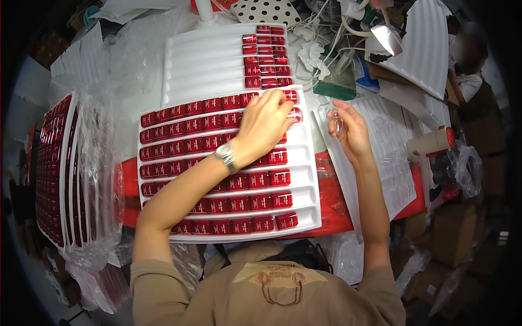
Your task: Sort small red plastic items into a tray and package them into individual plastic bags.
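Observation:
A white ridged tray (305,163) lies before me, holding rows of small glossy red block-shaped pieces (239,204) with pale print. Over its upper right part is my left hand (262,127), wearing a metal wristwatch. Its fingers are curled down and closed at the right end of the upper rows, on a red piece (293,114); the exact grip is partly hidden. To the right of the tray, my right hand (350,130) is raised, palm inward. Between its thumb and fingers is a small clear piece (338,120), too small to name.
Behind stands a second white tray (206,60) with red pieces at its right end. On the left, filled trays (57,168) lean in plastic wrap. Clear plastic trays (380,152), a cup (432,142), a lamp (386,39) and cables are to the right. Another person (467,65) is far right.

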Tool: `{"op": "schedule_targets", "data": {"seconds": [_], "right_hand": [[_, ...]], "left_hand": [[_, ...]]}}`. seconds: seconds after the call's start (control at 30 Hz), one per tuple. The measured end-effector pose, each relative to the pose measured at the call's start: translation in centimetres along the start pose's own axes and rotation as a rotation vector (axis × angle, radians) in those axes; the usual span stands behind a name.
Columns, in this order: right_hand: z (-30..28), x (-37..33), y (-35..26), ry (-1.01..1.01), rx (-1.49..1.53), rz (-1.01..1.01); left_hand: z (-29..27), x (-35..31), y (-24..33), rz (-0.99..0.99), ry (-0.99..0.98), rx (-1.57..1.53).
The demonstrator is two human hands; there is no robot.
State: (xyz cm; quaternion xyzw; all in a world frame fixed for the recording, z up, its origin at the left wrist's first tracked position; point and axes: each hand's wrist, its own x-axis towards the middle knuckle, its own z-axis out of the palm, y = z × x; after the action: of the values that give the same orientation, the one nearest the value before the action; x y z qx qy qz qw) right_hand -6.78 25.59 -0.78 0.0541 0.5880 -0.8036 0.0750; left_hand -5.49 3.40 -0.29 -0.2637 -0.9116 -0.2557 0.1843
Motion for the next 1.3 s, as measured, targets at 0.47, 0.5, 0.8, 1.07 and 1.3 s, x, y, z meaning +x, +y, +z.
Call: {"op": "schedule_targets", "data": {"seconds": [0.47, 0.5, 0.8, 1.07, 1.3], "right_hand": [[5.3, -4.8, 1.8, -0.422, -0.621, -0.428], [4.0, -4.1, 1.1, -0.504, -0.761, -0.417], [-7.0, 5.6, 1.9, 0.323, -1.941, -0.174], [-2.7, 0.7, -0.6, 0.068, -0.564, -0.271], [7.6, -4.3, 1.6, -0.039, -0.205, -0.372]], "left_hand": [[-2.2, -4.3, 1.0, -0.259, -0.098, -0.822], [-2.1, -4.3, 1.0, -0.275, -0.098, -0.806], [-1.5, -2.2, 1.7, 0.068, -0.007, 0.048], [-5.2, -4.6, -1.5, 0.002, -0.124, 0.018], [-4.8, -4.8, 0.2, -0.134, -0.102, -0.139]]}}
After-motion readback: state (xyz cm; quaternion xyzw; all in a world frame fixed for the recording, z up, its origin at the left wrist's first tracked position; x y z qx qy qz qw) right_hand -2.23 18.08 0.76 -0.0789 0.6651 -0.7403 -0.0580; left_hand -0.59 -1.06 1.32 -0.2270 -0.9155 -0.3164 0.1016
